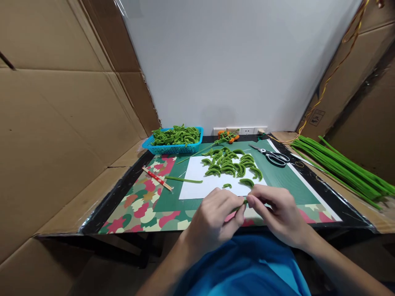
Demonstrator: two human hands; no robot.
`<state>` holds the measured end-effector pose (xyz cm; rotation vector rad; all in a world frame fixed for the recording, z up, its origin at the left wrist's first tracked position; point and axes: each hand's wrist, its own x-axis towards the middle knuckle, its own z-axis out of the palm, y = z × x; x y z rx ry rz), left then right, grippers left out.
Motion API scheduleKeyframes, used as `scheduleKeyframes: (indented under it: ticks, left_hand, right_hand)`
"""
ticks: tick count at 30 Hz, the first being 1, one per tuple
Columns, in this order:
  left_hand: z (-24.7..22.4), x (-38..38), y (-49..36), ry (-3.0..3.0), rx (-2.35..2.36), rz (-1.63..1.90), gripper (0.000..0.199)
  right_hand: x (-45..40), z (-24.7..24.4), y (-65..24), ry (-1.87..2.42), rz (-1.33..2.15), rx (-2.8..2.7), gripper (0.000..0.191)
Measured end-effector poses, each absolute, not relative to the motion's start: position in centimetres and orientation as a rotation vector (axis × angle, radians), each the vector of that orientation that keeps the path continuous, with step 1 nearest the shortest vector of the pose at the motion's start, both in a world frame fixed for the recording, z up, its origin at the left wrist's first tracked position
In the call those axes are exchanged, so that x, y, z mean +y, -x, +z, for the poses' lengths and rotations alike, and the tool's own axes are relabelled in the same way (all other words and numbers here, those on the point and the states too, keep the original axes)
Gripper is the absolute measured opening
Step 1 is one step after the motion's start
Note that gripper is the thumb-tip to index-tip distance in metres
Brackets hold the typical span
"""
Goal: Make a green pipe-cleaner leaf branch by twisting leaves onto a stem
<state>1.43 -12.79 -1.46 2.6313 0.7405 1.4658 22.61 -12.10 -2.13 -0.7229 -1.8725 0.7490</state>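
Note:
Near the front edge of the table, my left hand [217, 213] and my right hand [277, 209] meet, fingertips pinched on a short green pipe cleaner [245, 202]. Most of that piece is hidden by my fingers. Just beyond, a curved green pipe-cleaner leaf [247, 183] and a small bent piece [227, 186] lie on a white sheet of paper [193, 191]. A group of similar curled leaves [228, 166] covers the back of the sheet. One straight green pipe cleaner [183, 179] extends over the sheet's left edge.
A blue basket [173, 149] heaped with green pieces stands at the back left. Orange-and-green pipe-cleaner flowers [228, 136] lie by the wall sockets. Black-handled scissors [274, 158] and a bundle of long green pipe cleaners [342, 168] are to the right; wrapped chopsticks [157, 179] are left. Cardboard walls flank the table.

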Motion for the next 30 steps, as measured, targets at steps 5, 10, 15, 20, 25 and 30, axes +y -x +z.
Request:
scheduleKeyframes:
  ticks: [5, 10, 15, 20, 25, 30]
  left_hand:
    - [-1.3, -13.6, -1.7, -1.602, 0.787, 1.017, 0.027]
    - [-2.2, -13.0, -2.6, -1.322, 0.629, 0.961, 0.032]
    - [-2.4, -13.4, -2.6, -1.836, 0.793, 1.175, 0.019]
    - [-2.0, -12.0, -2.0, -3.156, 0.620, 1.365, 0.019]
    - [-2.0, -12.0, -1.8, -2.827, 0.761, 1.295, 0.011]
    - [-1.8, -13.0, -2.2, -1.676, 0.775, 0.920, 0.034]
  right_hand:
    - [-11.7, -2.4, -23.5, 0.512, 0.272, -2.071, 0.017]
    - [-11.3, -2.4, -23.8, 0.466, 0.072, -2.134, 0.019]
    - [-11.6, -2.1, -23.7, 0.589, 0.571, -2.005, 0.023]
    - [-11.3, -2.9, -23.7, 0.737, 1.483, -1.594, 0.043]
    - [-11.5, -2.6, -23.9, 0.799, 1.065, -1.797, 0.035]
    - [-11.5, -2.6, -24.2, 0.563, 0.444, -2.003, 0.016]
